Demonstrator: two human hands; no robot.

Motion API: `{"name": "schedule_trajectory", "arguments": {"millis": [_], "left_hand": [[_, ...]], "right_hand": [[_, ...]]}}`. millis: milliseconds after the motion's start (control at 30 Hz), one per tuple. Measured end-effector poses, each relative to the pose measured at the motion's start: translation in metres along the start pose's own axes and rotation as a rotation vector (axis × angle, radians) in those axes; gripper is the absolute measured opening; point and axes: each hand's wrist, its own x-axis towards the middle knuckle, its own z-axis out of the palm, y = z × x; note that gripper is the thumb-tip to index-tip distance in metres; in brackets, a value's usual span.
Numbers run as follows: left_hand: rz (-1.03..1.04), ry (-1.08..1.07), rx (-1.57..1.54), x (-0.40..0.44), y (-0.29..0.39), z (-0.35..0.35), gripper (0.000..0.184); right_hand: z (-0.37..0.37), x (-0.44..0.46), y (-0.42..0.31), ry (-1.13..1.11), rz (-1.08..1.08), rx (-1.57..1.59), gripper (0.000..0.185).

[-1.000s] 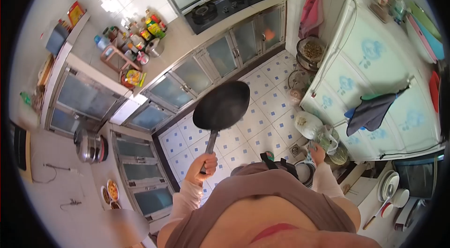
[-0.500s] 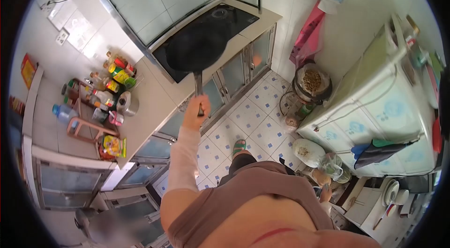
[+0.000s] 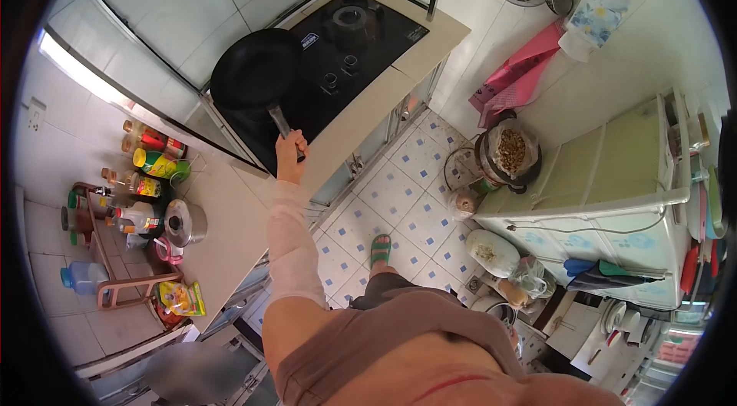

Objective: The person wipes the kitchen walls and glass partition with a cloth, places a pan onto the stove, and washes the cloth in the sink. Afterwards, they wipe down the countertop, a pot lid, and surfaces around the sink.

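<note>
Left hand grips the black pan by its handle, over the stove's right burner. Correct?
Wrong side: the head view shows the black pan over the left end of the stove, the right burner uncovered. The left hand does grip its handle.

black wok [image 3: 257, 68], open side up, over the stove [image 3: 326, 59]

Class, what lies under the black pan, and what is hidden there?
Under the pan is the black cooktop, visible beside it, with one burner exposed. Whatever sits directly beneath the pan, including any second burner, is covered.
</note>
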Motion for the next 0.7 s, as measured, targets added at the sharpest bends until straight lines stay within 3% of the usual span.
{"name": "schedule_trajectory", "arguments": {"millis": [233, 400, 467, 533, 667, 700], "left_hand": [[0.064, 0.070, -0.177, 0.030, -0.028, 0.002, 0.016], [0.081, 0.174, -0.478, 0.017, -0.049, 0.022, 0.017], [0.099, 0.290, -0.454, -0.023, -0.072, 0.043, 0.022], [0.134, 0.252, -0.395, -0.070, -0.122, 0.060, 0.026], [-0.350, -0.337, -0.087, -0.242, -0.274, 0.079, 0.021], [-0.423, -0.192, -0.035, -0.301, -0.328, 0.085, 0.019]], "right_hand": [[0.006, -0.038, -0.058, -0.044, 0.036, 0.126, 0.040], [0.010, -0.064, 0.009, 0.002, 0.069, 0.311, 0.038], [0.005, -0.085, 0.047, 0.021, 0.137, 0.378, 0.037], [0.004, -0.109, 0.094, 0.050, 0.192, 0.503, 0.036], [-0.008, -0.164, 0.205, 0.154, 0.265, 0.941, 0.039], [-0.015, -0.177, 0.232, 0.158, 0.296, 1.013, 0.036]]}}
